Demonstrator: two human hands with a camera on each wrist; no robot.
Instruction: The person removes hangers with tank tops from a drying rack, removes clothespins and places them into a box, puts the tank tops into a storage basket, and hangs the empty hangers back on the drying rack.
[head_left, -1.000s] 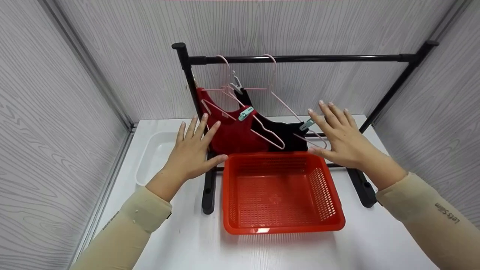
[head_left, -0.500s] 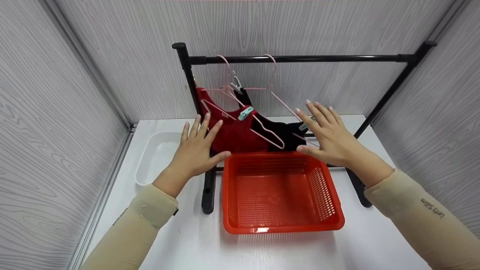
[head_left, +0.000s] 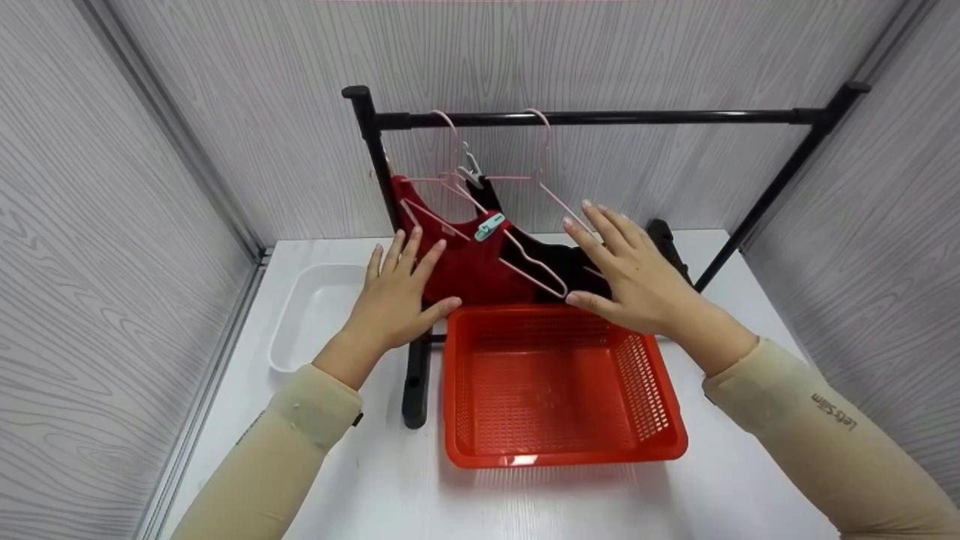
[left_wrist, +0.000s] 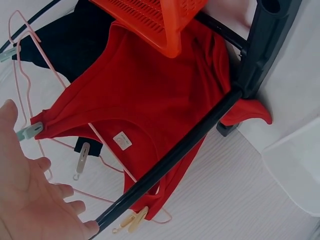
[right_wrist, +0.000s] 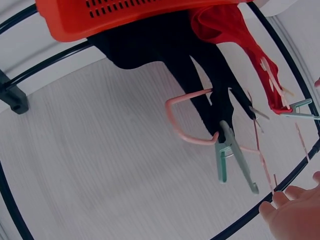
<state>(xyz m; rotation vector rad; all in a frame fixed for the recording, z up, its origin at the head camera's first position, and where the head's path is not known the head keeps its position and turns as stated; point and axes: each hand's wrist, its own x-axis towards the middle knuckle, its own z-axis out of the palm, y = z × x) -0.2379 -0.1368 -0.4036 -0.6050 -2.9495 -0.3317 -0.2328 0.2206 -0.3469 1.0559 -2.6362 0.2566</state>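
Observation:
My left hand (head_left: 394, 296) is spread in front of the rack's left post, its fingertips overlapping the edge of a red sleeveless top (head_left: 469, 274). It grips nothing. With straight fingers and nothing in its grasp, my right hand (head_left: 637, 281) hovers before a black top (head_left: 555, 262) and covers its right end. Both tops hang on pink hangers, pegged at the straps. A mint clothespin (head_left: 490, 226) and a yellow clothespin (left_wrist: 134, 220) hold the red one. On the black one are a grey clothespin (head_left: 471, 174) and a green clothespin (right_wrist: 235, 155).
A black clothes rack (head_left: 637, 118) stands at the back of the white table (head_left: 360, 480). An orange-red plastic basket (head_left: 562, 460) sits in front of it. On the left is a shallow white tray (head_left: 281, 330). Wood-grain panels close in three sides.
My right hand has moved left, from beside the black top to in front of its right end, hiding the clothespin there. My left hand has shifted slightly right. The garments hang unchanged.

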